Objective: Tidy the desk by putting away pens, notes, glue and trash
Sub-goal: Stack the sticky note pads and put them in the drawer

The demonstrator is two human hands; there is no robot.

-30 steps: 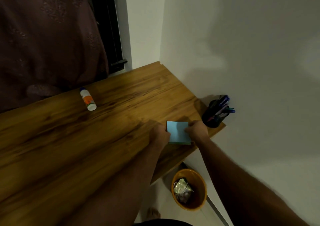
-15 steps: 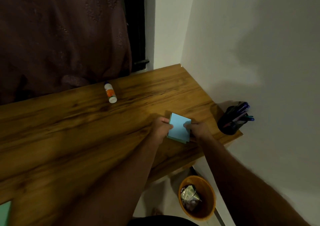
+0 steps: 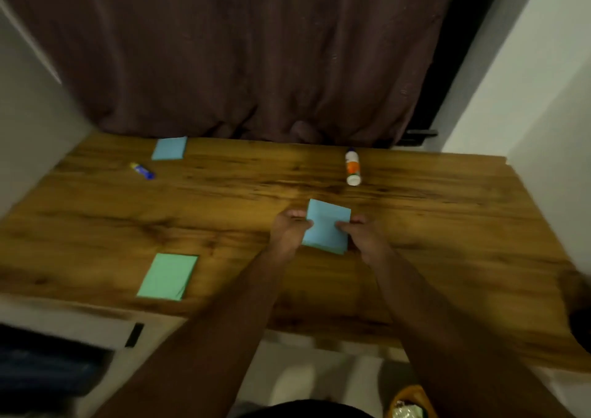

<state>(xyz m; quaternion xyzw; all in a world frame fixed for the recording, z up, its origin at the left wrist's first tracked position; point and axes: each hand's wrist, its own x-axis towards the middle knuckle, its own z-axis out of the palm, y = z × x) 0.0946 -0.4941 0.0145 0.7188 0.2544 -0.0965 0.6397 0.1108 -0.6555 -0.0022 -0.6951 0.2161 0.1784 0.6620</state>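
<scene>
A blue pad of sticky notes (image 3: 327,225) is held just above the wooden desk (image 3: 447,225), near its middle. My left hand (image 3: 289,230) grips the pad's left edge and my right hand (image 3: 363,237) grips its right edge. Beyond the pad lies a white glue bottle (image 3: 352,167) with an orange label. A green note pad (image 3: 168,276) rests near the front left edge. At the far left lie a second blue pad (image 3: 169,148) and a small blue and yellow glue stick (image 3: 143,170).
A brown curtain (image 3: 256,49) hangs behind the desk, with white walls on both sides. An orange waste bin (image 3: 409,401) holding crumpled trash stands on the floor at the lower right. A dark object (image 3: 580,331) shows at the desk's right edge.
The view has swung left, so the pen holder has left the frame and the left part of the desk has come in. Both hands have carried the blue pad away from the right corner.
</scene>
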